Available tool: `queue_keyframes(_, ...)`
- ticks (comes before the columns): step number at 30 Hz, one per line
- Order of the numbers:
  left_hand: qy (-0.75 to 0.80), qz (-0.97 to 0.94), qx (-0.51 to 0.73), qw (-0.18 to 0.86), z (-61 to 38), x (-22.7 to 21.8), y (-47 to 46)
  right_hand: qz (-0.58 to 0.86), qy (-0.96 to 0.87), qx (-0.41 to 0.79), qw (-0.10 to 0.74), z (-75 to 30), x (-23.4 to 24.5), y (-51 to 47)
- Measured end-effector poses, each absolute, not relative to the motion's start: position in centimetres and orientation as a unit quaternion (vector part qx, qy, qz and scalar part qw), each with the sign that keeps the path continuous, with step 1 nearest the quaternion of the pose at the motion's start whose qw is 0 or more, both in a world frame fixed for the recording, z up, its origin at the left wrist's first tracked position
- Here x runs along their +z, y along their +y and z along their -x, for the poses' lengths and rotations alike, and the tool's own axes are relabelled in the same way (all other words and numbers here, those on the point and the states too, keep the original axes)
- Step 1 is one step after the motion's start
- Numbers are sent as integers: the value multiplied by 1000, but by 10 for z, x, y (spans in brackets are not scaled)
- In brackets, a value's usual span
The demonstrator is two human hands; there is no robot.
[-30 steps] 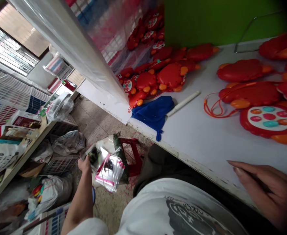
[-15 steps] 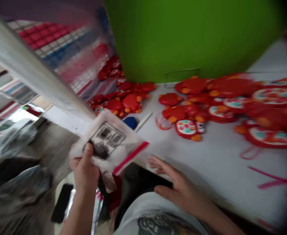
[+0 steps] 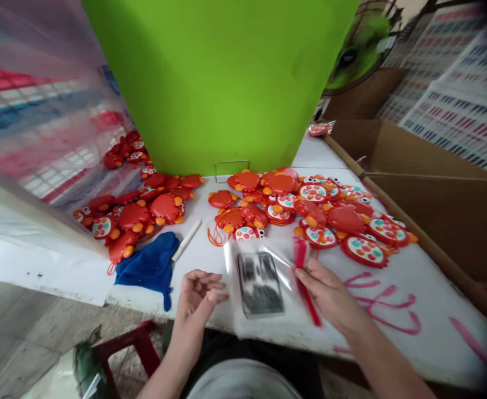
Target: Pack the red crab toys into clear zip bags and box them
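A clear plastic bag [image 3: 263, 299] with a black printed label and a red strip along one edge hangs above the front of the white table. My right hand [image 3: 330, 293] pinches it at the red-strip edge. Just left of the bag, my left hand [image 3: 199, 296] is open, fingers slightly curled and apart from it. Behind lie piles of red crab-like plastic toys [image 3: 347, 216] with orange claws, some with white dotted faces up. More red toys [image 3: 135, 216] are heaped at the left beside a blue cloth [image 3: 147, 266] and a white stick-like pen [image 3: 187, 241].
A large green board [image 3: 226, 83] stands at the back, with a fan [image 3: 359, 50] behind it. An open cardboard box [image 3: 430, 210] is at the right. Pink strips [image 3: 388, 305] lie on the table [image 3: 430, 343]. A red stool [image 3: 139, 349] is below left.
The view has swung right. The bag has passed from my left hand to my right and moved over the table edge. My left hand has let go.
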State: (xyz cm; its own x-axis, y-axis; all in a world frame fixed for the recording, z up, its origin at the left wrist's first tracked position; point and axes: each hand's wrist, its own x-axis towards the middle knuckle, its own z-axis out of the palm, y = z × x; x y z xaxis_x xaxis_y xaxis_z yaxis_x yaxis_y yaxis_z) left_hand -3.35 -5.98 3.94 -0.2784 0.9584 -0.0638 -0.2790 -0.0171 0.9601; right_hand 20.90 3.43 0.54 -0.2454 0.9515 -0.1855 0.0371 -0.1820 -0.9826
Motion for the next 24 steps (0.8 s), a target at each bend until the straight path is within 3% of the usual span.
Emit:
queue_keyframes(2, 518, -509, 576, 376, 40, 46, -63, 467, -620, 571, 266, -224, 14, 55)
queue_keyframes(5, 455, -763, 395, 235, 33, 54, -58, 374, -765, 515, 101, -216, 28, 79)
queue_keyframes(8, 409, -868, 237, 149, 13, 43, -43, 320, -861, 395, 17, -185, 39, 88)
queue_keyframes(12, 499, -851, 134, 100, -2, 6, -20, 394, -907, 137, 61, -141, 46, 85)
queue_keyframes(15, 536, -829, 128, 96, -3, -10, -8, 446, -886, 26, 119, -119, 40, 82)
queue_keyframes(21, 589, -799, 109, 55, -14, -12, 5, 494, -862, 24, 114, -112, 17, 91)
queue_keyframes(24, 605, -789, 99, 45, -21, -13, 8, 480, -860, 71, 158, -132, 14, 91)
